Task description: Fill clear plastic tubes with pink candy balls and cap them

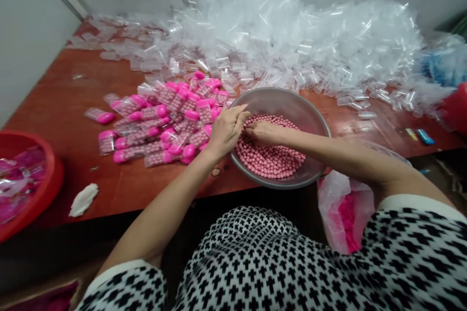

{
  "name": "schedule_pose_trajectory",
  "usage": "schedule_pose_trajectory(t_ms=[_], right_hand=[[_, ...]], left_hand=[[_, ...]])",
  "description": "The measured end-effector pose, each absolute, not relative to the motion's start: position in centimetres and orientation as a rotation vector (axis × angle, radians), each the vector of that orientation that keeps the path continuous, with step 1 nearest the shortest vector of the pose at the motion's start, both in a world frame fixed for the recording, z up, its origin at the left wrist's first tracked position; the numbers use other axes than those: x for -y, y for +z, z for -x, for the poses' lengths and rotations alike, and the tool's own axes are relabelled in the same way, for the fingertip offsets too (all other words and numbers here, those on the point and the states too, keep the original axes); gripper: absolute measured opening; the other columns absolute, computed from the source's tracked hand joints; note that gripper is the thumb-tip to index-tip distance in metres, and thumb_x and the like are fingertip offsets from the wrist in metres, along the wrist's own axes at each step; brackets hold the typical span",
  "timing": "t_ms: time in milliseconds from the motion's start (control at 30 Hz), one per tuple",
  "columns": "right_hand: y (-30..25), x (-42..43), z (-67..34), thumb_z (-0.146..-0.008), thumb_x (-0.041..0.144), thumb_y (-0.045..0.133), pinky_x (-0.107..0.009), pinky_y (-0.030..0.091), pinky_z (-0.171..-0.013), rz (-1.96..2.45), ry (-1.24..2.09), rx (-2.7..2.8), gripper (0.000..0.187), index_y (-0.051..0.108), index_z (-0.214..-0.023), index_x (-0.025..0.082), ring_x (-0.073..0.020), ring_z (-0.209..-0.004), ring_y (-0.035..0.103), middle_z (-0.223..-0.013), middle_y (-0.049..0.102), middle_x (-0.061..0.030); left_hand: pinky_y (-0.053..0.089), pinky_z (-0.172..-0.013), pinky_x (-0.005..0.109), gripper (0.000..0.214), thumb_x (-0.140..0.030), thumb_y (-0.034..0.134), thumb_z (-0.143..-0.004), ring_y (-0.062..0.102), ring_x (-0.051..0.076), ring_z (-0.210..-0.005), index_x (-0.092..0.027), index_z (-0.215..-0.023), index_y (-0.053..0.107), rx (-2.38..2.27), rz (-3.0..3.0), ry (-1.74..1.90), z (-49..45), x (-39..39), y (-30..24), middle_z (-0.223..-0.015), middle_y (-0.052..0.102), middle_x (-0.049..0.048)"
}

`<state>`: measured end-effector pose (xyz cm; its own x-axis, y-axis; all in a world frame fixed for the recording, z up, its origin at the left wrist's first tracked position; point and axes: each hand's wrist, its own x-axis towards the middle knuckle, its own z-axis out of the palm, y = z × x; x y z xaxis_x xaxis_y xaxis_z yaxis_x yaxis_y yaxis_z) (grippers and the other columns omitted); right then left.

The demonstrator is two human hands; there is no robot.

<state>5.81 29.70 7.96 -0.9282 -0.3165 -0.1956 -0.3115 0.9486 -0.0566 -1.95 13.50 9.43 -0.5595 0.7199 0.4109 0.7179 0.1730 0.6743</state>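
Note:
Both my hands reach into a metal bowl [314,116] full of small pink balls [270,158]. My left hand [226,129] hangs over the bowl's left rim with fingers curled together; what they hold is hidden. My right hand [265,132] lies on the balls, fingers pinched toward the left hand's fingertips. Left of the bowl lies a heap of filled clear tubes with pink caps [164,121].
A big pile of clear plastic tubes [292,39] covers the back of the red-brown table [73,97]. A red basin [36,194] with pink packets sits at the left edge. A plastic bag of pink caps [345,214] hangs below the bowl. A white scrap [83,199] lies near the front edge.

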Motion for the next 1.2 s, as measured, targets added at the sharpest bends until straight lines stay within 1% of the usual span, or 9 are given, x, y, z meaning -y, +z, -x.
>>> schedule_pose_trajectory(t_ms=[167, 300, 433, 533, 700, 833, 967, 1067, 1200], right_hand=[[8.5, -29.9, -7.0, -0.077, 0.016, 0.068, -0.03, 0.052, -0.081, 0.178, -1.107, -2.862, 0.041, 0.059, -0.118, 0.013, -0.0162, -0.087, 0.064, -0.106, 0.07, -0.0088], [11.0, -30.9, -9.7, -0.068, 0.021, 0.08, -0.032, 0.056, -0.088, -0.105, -2.039, -2.449, 0.053, 0.058, -0.117, 0.021, -0.016, -0.1, 0.066, -0.113, 0.069, -0.0042], [12.7, -30.3, -12.1, -0.064, 0.021, 0.087, -0.028, 0.058, -0.085, -0.244, -2.46, -2.241, 0.053, 0.062, -0.112, 0.023, -0.0148, -0.098, 0.069, -0.11, 0.071, -0.0019], [12.7, -29.9, -13.3, -0.067, 0.027, 0.088, -0.031, 0.059, -0.085, -0.264, -2.51, -2.236, 0.049, 0.064, -0.109, 0.022, -0.0149, -0.092, 0.07, -0.103, 0.074, -0.0019], [12.5, -31.1, -14.8, -0.072, 0.031, 0.085, -0.03, 0.059, -0.081, -0.202, -2.287, -2.526, 0.042, 0.065, -0.108, 0.021, -0.0148, -0.087, 0.071, -0.098, 0.074, -0.002], [13.3, -32.2, -15.6, -0.082, 0.032, 0.077, -0.029, 0.056, -0.087, 0.072, -1.93, -2.861, 0.035, 0.066, -0.114, 0.02, -0.0161, -0.098, 0.07, -0.108, 0.073, -0.0047], [14.2, -32.8, -16.1, -0.087, 0.03, 0.069, -0.028, 0.053, -0.089, 0.239, -1.539, -3.007, 0.028, 0.069, -0.113, 0.018, -0.0163, -0.096, 0.07, -0.105, 0.075, -0.005], [14.6, -34.1, -17.3, -0.084, 0.036, 0.073, -0.029, 0.053, -0.087, 0.143, -1.54, -2.992, 0.031, 0.07, -0.108, 0.017, -0.0171, -0.093, 0.069, -0.1, 0.075, -0.0047], [14.3, -37.6, -20.9, -0.081, 0.042, 0.07, -0.029, 0.051, -0.08, -0.402, -1.598, -3.14, 0.032, 0.07, -0.099, 0.016, -0.0166, -0.085, 0.065, -0.095, 0.073, -0.005]], left_hand=[[0.032, -0.12, 0.042, 0.039, -0.03, 0.046, -0.101, 0.063, 0.023, -0.122, -0.011, -0.13, 0.064, -2.415, -1.493, 1.458, 2.1, -13.5, 9.2, -0.128, 0.07, 0.0125], [0.042, -0.113, 0.04, 0.039, -0.027, 0.051, -0.096, 0.062, 0.024, -0.124, -0.013, -0.13, 0.064, -2.345, -1.508, 1.627, 1.2, -13.3, 10.0, -0.13, 0.069, 0.0123], [0.054, -0.098, 0.036, 0.043, -0.032, 0.062, -0.088, 0.07, 0.025, -0.109, -0.016, -0.128, 0.068, -1.976, -1.38, 1.66, -0.7, -13.8, 11.1, -0.123, 0.073, 0.0103], [0.057, -0.091, 0.036, 0.043, -0.035, 0.068, -0.082, 0.072, 0.026, -0.101, -0.015, -0.12, 0.073, -1.76, -1.201, 1.718, -1.8, -14.5, 11.4, -0.111, 0.077, 0.0096], [0.06, -0.078, 0.034, 0.046, -0.043, 0.077, -0.072, 0.072, 0.024, -0.088, -0.015, -0.109, 0.077, -1.549, -1.011, 1.714, -2.2, -15.4, 11.1, -0.1, 0.078, 0.0088], [0.059, -0.074, 0.031, 0.047, -0.047, 0.08, -0.07, 0.071, 0.021, -0.081, -0.015, -0.104, 0.079, -1.534, -1.06, 1.62, -1.8, -15.6, 10.9, -0.098, 0.078, 0.0084], [0.059, -0.078, 0.034, 0.047, -0.049, 0.083, -0.065, 0.071, 0.023, -0.083, -0.016, -0.098, 0.08, -1.579, -1.097, 1.545, -1.9, -15.6, 11.3, -0.096, 0.078, 0.0083], [0.06, -0.082, 0.036, 0.046, -0.049, 0.085, -0.063, 0.071, 0.023, -0.085, -0.016, -0.094, 0.079, -1.638, -1.038, 1.577, -2.2, -15.5, 11.4, -0.093, 0.078, 0.0071], [0.061, -0.081, 0.035, 0.048, -0.048, 0.087, -0.061, 0.071, 0.02, -0.08, -0.016, -0.095, 0.075, -1.608, -0.865, 1.63, -2.1, -15.6, 11.4, -0.088, 0.075, 0.0051]])
